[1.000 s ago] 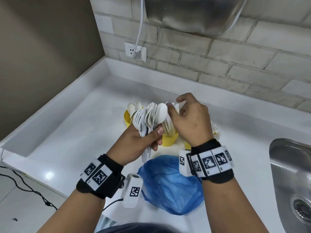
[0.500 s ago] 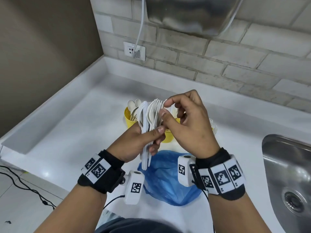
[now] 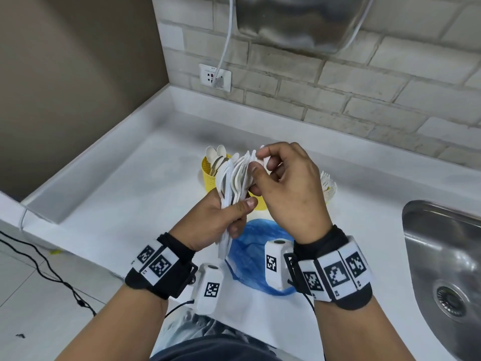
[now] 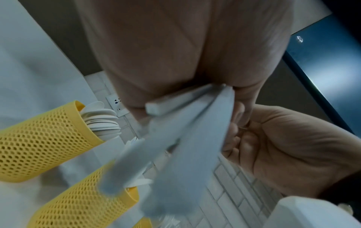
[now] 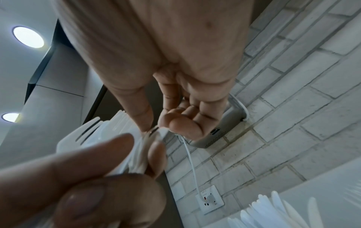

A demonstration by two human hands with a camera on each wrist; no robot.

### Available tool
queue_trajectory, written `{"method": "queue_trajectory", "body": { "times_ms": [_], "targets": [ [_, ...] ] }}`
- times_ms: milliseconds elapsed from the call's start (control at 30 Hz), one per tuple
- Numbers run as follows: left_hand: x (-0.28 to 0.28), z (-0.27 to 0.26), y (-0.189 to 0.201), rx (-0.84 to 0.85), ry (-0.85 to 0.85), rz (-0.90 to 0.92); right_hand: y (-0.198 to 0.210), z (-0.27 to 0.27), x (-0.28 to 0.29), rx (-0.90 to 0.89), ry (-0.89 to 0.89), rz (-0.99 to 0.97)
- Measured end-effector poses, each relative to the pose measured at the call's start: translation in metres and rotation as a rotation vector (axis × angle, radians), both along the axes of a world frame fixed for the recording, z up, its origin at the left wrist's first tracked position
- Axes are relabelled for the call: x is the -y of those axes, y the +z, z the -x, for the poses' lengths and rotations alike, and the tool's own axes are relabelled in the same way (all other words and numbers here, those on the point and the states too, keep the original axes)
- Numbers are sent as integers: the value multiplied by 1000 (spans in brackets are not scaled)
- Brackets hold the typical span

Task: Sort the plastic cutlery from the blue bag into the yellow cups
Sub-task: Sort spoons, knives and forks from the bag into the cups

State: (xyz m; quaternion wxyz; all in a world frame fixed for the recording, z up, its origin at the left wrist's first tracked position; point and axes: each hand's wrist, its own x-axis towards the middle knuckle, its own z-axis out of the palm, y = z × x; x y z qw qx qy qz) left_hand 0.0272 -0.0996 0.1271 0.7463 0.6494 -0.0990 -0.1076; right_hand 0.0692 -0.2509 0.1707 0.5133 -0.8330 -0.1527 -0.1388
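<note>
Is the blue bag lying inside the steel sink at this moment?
No. In the head view the blue bag lies on the white counter, below the hands, apart from the sink at the right.

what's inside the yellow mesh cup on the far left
White plastic spoons stand bowl-up inside the yellow mesh cup. Their handles and the cup's bottom are hidden by its wall and by the bundle of white plastic cutlery gripped in the left hand.

No legible text; wristbands (image 3: 335,276) carry only square coded markers
</note>
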Motion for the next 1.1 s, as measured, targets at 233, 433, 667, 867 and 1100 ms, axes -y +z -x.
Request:
{"method": "queue_trajectory", "body": {
  "times_ms": [233, 433, 667, 867, 1100],
  "targets": [
    [-1, 7, -6, -38, -21, 93, 6, 11, 5, 56, 1, 19],
    [-2, 11, -7, -70, -30, 106, 16, 14, 6, -178, 76, -1],
    [-5, 15, -5, -89, -31, 129, 28, 11, 18, -474, 133, -455],
    [-5, 17, 1, -102, -40, 135, 24, 12, 22, -445, 156, -612],
    [-4, 15, 6, -116, -56, 120, 10, 14, 14, -238, 67, -503]
  ]
}}
